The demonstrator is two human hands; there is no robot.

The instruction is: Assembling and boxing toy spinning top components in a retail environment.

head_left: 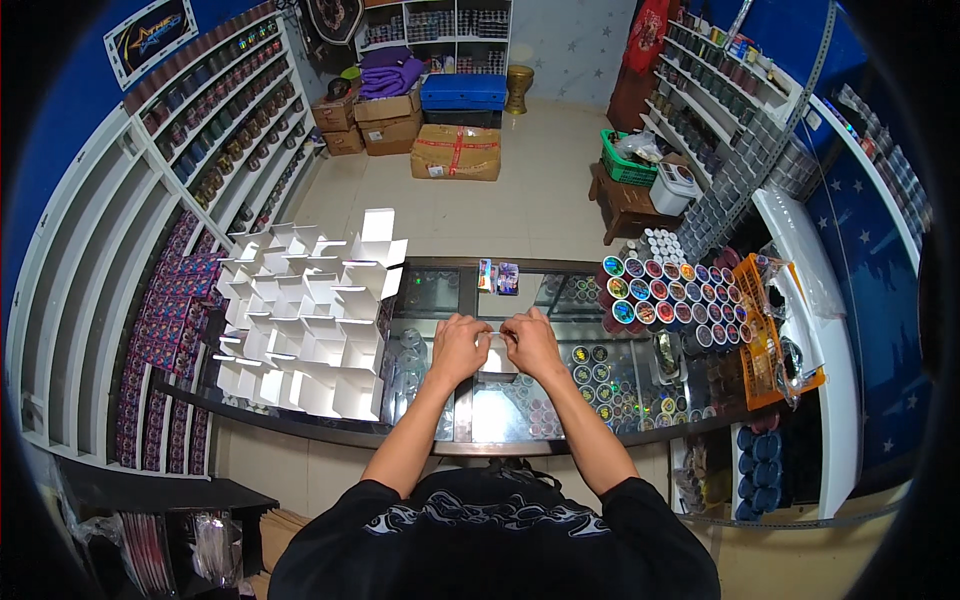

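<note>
Over the glass counter (490,415), right in front of me, my left hand (461,348) and my right hand (532,343) face each other. Between them is a small white carton (497,358). The fingers of both hands are bent in a pinch at its upper edge, one hand on each side. Part of the carton is covered by my fingers, so its folds are hard to make out. Just beyond my hands lie small stacks of colourful printed cards (507,278).
Many open white boxes (300,320) stand packed together on the left. To the right are rows of round jars with colourful lids (662,290), white caps (662,243) and an orange basket (757,335). Purple printed boxes (170,320) are stacked at far left. Taped cardboard boxes (455,153) rest on the floor beyond.
</note>
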